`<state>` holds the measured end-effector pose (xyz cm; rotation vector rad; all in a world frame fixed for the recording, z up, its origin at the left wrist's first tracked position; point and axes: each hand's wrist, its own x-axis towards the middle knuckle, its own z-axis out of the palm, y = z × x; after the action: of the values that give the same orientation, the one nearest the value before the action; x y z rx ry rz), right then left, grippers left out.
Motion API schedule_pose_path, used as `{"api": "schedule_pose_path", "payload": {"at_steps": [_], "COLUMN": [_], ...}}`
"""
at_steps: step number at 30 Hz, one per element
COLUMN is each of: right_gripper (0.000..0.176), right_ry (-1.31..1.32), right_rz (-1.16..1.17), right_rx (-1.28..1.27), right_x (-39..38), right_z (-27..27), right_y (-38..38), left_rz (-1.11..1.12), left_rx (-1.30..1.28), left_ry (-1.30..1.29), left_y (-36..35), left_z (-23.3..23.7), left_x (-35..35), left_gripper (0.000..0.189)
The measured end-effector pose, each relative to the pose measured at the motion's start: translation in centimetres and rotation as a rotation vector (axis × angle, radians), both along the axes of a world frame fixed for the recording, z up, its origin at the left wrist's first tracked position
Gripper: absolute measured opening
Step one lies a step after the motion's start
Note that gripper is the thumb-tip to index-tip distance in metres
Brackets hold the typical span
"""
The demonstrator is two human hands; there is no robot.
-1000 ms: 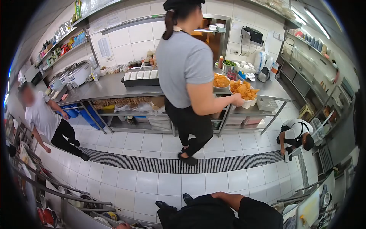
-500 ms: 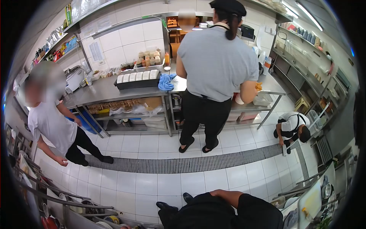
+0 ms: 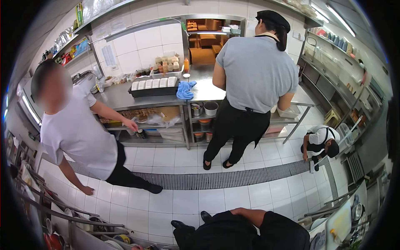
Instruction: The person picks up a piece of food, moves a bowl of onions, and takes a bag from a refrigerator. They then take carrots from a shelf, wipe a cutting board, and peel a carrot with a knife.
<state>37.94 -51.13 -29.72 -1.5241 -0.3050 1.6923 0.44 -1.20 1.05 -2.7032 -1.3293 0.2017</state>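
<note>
The person in the grey shirt (image 3: pixel 258 71), who a second ago walks past the middle of the steel counter (image 3: pixel 121 96) with a hand at a bowl of fried chips, now stands with their back to the view near its right end, and the chips are hidden. That move uncovers the blue cloth (image 3: pixel 185 89) on the counter and the serving window (image 3: pixel 212 35), where the head seen half a second ago no longer shows. The person in the white shirt (image 3: pixel 79 133) has come rightward from the far left, one foot now farther along the floor grate (image 3: pixel 200 181).
</note>
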Motion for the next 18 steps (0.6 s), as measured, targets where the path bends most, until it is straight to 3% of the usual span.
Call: {"api": "schedule_pose_path", "payload": {"at_steps": [11,16,18], "right_gripper": [0.039,0.040,0.042], "right_ry": [-0.046,0.162,0.041], "right_rz": [-0.079,-0.148,-0.085], "right_rx": [-0.066,-0.117,-0.101], "right_x": [-0.3,-0.8,-0.4], "right_z": [1.1,0.0,-0.8], "right_y": [-0.4,-0.5,-0.5], "left_rz": [0.005,0.010,0.012], "left_rx": [-0.018,-0.044,-0.054], "left_ry": [0.016,0.017,0.016], "left_y": [0.3,0.1,0.0], "left_z": [-0.2,0.5,0.8], "left_x": [0.0,0.2,0.4], "left_gripper": [0.058,0.057,0.057]}}
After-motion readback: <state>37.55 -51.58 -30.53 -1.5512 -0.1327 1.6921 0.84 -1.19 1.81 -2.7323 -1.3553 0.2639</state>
